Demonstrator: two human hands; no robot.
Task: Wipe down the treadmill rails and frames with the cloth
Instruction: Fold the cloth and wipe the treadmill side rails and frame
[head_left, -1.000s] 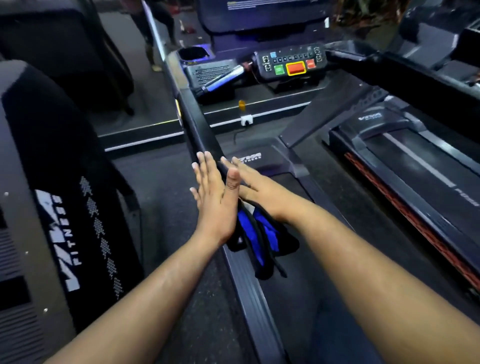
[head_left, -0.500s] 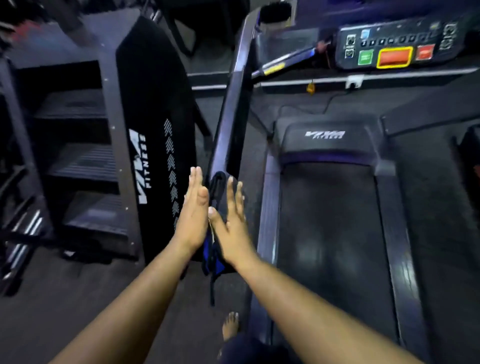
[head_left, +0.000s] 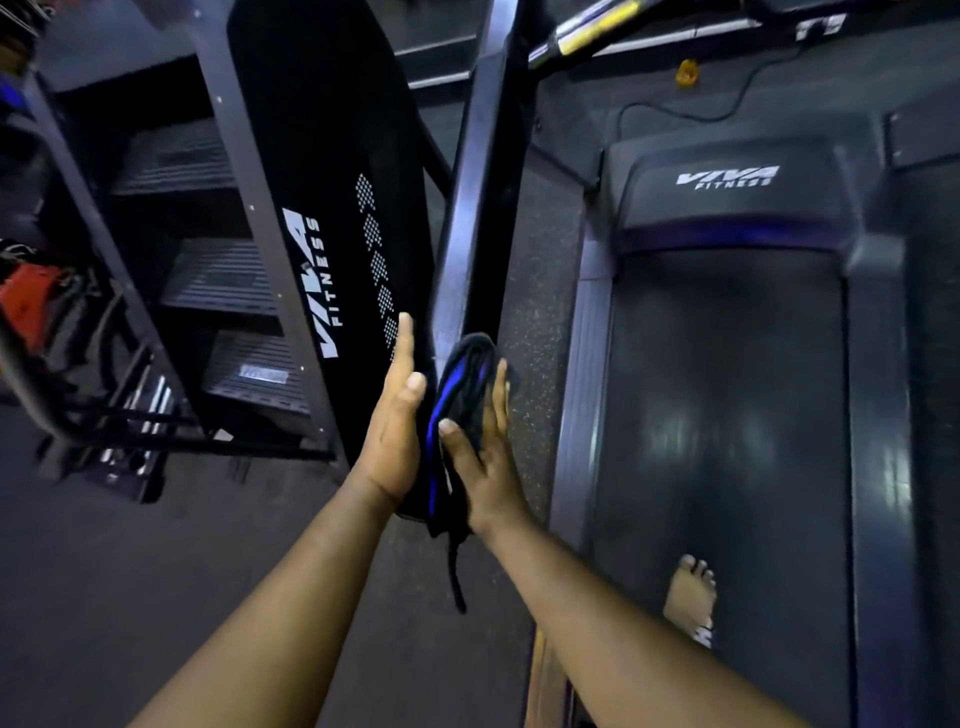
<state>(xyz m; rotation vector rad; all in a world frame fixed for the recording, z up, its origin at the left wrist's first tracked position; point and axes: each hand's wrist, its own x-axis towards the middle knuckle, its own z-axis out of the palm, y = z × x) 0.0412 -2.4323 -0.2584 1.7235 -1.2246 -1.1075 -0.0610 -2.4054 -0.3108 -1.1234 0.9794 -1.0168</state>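
The treadmill's left handrail (head_left: 485, 197) runs as a dark bar from the top centre down to my hands. A dark cloth with blue stripes (head_left: 460, 410) is draped over the rail's near end, with a strap hanging below it. My right hand (head_left: 480, 457) presses the cloth against the rail's right side with straight fingers. My left hand (head_left: 397, 421) lies flat with straight fingers on the rail's left side, opposite the right hand. The rail's end is hidden between hands and cloth.
The treadmill belt (head_left: 727, 441) and grey side rail (head_left: 582, 405) lie to the right, with my bare foot (head_left: 691, 597) on the belt. A black Viva Fitness stair machine (head_left: 311, 249) stands close on the left. A cable (head_left: 727, 111) runs across the floor ahead.
My view has tilted down and left, so the console has left the frame. Both hands have slid down toward the near end of the handrail with the cloth between them.
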